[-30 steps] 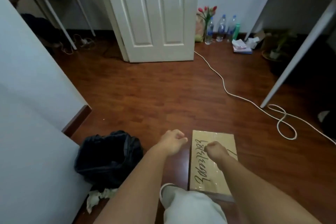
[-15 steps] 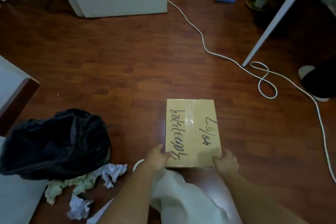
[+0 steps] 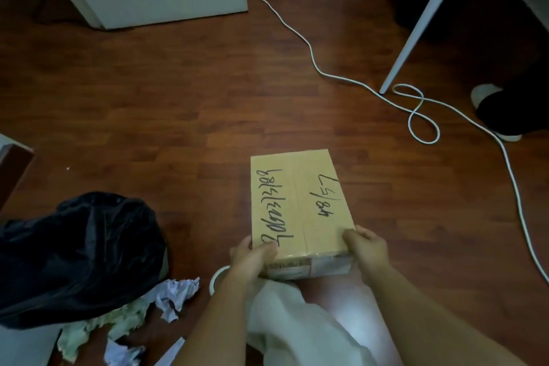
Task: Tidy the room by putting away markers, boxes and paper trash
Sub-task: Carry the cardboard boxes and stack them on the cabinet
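Box (image 3: 301, 211), taped w/ black scrawl on top, is over the wood floor (image 3: 178, 116), held at its near end by 2 hands: left hand (image 3: 252, 255) grips the near-left corner, thumb on top; right hand (image 3: 367, 248) grips the near-right corner. Black bag (image 3: 77, 252) sits left, crumpled paper (image 3: 175, 294) just beside it. White cable (image 3: 416, 104) loops at right.

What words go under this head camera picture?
Both hands grip a cardboard box beside a black bag.
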A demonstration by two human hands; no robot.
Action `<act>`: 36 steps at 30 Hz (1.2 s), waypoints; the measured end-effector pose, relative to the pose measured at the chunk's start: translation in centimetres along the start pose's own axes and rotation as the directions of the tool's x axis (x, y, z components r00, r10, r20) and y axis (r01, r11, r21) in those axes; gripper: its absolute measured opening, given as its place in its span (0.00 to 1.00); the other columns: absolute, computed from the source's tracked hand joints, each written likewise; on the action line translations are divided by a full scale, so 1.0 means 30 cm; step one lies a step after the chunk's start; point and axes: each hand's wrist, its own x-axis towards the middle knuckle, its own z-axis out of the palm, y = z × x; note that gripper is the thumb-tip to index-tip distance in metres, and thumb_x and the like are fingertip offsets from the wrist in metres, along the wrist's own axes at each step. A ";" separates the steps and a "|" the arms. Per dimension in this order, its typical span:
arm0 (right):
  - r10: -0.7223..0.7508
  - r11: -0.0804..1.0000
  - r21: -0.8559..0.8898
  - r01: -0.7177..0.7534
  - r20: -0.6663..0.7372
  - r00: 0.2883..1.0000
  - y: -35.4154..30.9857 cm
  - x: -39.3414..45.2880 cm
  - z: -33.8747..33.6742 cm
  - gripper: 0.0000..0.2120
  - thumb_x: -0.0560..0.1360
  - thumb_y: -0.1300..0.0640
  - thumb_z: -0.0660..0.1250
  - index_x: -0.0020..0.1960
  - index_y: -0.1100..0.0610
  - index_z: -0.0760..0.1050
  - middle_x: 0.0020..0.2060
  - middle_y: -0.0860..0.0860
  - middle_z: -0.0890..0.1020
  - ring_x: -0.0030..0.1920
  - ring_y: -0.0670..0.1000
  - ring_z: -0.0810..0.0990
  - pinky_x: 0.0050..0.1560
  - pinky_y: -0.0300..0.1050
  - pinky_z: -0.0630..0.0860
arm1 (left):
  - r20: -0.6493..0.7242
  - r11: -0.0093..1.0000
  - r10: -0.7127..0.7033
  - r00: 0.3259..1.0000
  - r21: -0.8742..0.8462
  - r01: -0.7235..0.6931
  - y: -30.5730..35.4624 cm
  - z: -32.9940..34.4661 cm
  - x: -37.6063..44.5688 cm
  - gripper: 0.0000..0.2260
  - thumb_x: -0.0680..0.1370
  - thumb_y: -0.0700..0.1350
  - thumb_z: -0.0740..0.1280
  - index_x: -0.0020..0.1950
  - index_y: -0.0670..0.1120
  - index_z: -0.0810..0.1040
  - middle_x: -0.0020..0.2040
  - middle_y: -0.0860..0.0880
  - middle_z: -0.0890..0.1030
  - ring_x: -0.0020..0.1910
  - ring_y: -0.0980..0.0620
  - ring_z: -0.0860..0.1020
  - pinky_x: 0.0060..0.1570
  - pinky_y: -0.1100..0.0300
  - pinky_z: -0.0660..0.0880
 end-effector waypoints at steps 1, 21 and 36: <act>-0.022 0.998 0.050 0.023 -0.014 1.000 -0.034 -0.010 0.006 0.16 0.70 0.61 0.71 0.58 0.61 0.80 0.47 0.56 0.85 0.48 0.56 0.83 0.54 0.52 0.79 | -0.017 0.999 0.042 0.999 -0.014 -0.043 0.019 -0.009 -0.005 0.28 0.68 0.48 0.77 0.66 0.46 0.76 0.63 0.46 0.77 0.58 0.45 0.79 0.62 0.46 0.75; -0.515 0.718 0.686 0.120 0.407 0.755 -0.810 -0.883 0.286 0.14 0.72 0.63 0.71 0.55 0.51 0.78 0.39 0.47 0.87 0.35 0.46 0.84 0.38 0.49 0.80 | -0.405 0.508 0.743 0.533 -0.177 -0.843 0.643 -0.629 -0.864 0.28 0.70 0.46 0.77 0.64 0.59 0.66 0.57 0.57 0.79 0.52 0.60 0.81 0.46 0.62 0.78; -0.676 0.731 0.679 -0.062 0.734 0.061 -0.931 -2.001 0.673 0.19 0.75 0.62 0.66 0.61 0.44 0.76 0.52 0.48 0.84 0.56 0.54 0.81 0.54 0.55 0.80 | -0.811 0.069 0.559 -0.176 0.257 -0.964 0.418 -1.368 -1.818 0.27 0.65 0.48 0.77 0.60 0.60 0.70 0.59 0.58 0.79 0.56 0.60 0.79 0.48 0.65 0.77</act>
